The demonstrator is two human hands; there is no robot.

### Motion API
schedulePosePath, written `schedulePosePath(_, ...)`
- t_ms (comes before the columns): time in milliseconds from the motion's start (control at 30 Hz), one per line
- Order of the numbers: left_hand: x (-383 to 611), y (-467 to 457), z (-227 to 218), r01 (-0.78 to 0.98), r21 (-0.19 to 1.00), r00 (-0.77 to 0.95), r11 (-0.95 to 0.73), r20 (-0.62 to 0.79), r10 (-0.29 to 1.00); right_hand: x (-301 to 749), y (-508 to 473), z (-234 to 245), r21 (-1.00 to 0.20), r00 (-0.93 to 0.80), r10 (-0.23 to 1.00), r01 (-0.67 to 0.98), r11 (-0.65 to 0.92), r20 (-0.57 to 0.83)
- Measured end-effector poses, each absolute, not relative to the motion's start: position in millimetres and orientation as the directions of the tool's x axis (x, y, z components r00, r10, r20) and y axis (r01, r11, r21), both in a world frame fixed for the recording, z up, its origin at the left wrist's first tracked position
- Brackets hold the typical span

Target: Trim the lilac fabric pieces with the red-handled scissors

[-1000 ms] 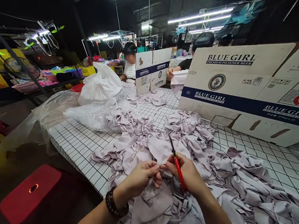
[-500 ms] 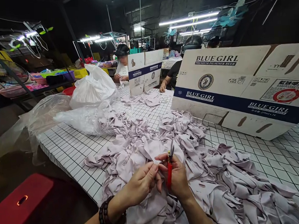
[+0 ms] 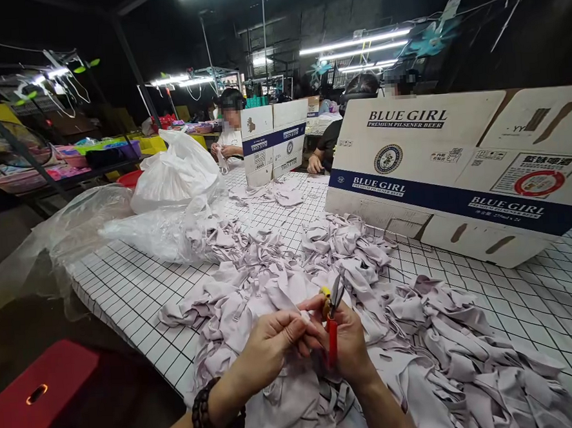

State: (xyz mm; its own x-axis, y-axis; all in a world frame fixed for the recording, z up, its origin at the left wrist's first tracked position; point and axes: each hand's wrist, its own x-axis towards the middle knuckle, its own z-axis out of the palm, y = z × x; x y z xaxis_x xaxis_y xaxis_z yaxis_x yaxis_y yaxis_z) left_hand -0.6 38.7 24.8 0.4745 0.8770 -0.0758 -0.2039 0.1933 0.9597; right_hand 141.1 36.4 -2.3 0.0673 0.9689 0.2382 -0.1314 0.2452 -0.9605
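A big heap of pale lilac fabric pieces [image 3: 369, 299] covers the white gridded table [image 3: 126, 288] in front of me. My left hand [image 3: 269, 344], a dark bead bracelet on its wrist, pinches one lilac piece [image 3: 296, 388] that hangs over the near edge. My right hand [image 3: 347, 342] grips small red-handled thread snips [image 3: 332, 318], blades pointing up and slightly apart, right beside the pinched fabric. The two hands touch at the fingertips.
A flattened "Blue Girl" carton [image 3: 458, 171] stands as a wall at the right; a smaller one [image 3: 274, 140] stands farther back. Clear and white plastic bags [image 3: 168, 189] lie at the left. A red stool [image 3: 30, 397] sits below. Other people [image 3: 230, 130] work behind the cartons.
The snips have swung from leaning up-left to nearly upright, blades now slightly apart. Both hands stayed together on the fabric, and the view drifted a little to the right.
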Motion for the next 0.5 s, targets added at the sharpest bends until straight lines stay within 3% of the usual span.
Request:
schedulePosePath(200,-3.2,39.3,23.3,-0.001,0.983,0.176,-0.185,0.182,0.967,144.2,37.7,-7.4,-0.951,0.079,0.955,-0.1,0.293,0.286)
schedulePosePath(267,-2.1,39.9,22.7,0.018,0.97,0.154,-0.241,0.236,0.959,142.8,36.5,-7.3,-0.951,0.043,0.959,-0.119,0.285,0.282)
schedulePosePath(433,5.1,46.3,14.4,-0.278,0.958,0.312,-0.067,0.156,0.937,145.1,30.7,-5.0,-0.983,-0.053,0.989,-0.134,0.128,0.136)
schedulePosePath(500,6.8,48.6,11.2,-0.318,0.948,0.327,-0.033,0.142,0.934,153.7,25.1,-0.8,-0.998,-0.052,0.997,-0.046,0.05,0.052)
